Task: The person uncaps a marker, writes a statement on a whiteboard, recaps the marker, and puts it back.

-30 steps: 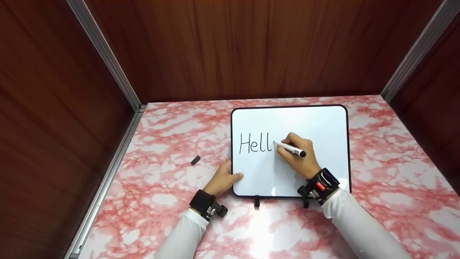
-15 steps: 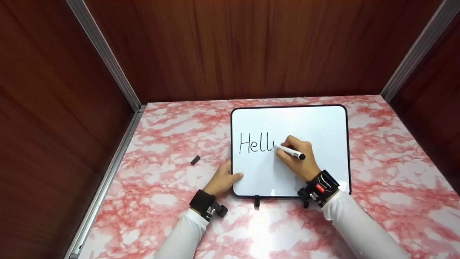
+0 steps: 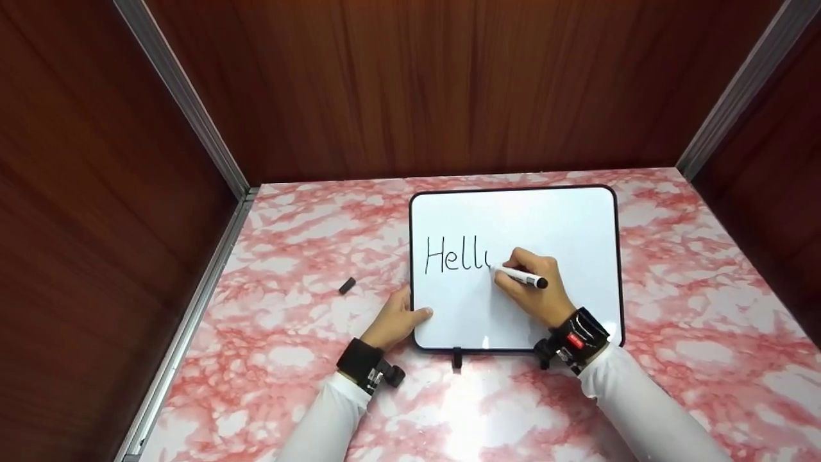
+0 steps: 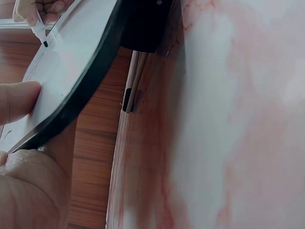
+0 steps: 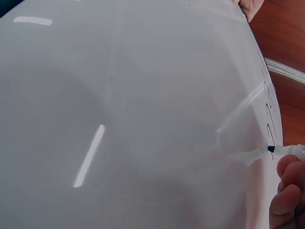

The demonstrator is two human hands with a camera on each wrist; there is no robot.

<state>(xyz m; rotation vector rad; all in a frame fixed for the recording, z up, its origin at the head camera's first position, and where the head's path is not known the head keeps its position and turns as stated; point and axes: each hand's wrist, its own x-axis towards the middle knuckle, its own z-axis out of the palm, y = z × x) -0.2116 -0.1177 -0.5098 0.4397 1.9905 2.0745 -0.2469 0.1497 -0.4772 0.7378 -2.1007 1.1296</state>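
A white board [image 3: 462,321] with a black frame leans back on small black feet, with "Hell" and a further curved stroke written on it in black. My left hand [image 3: 392,319] grips its lower left edge, thumb on the front face and fingers behind. In the left wrist view the left thumb [image 4: 19,101] lies over the board's surface. My right hand [image 3: 537,285] pinches a white marker [image 3: 521,276] with a black end. Its black tip [image 5: 271,149] is at the board's surface, by the end of the writing.
A small black marker cap [image 3: 347,285] lies on the red and white marbled table [image 3: 288,359], left of the board. Dark wood panels [image 3: 397,90] stand behind and at both sides, with metal strips at the corners. Each wrist carries a black strap with a camera.
My right hand has moved slightly down with the marker, and a curved stroke has grown after "Hell". The left hand keeps its grip on the board's edge.
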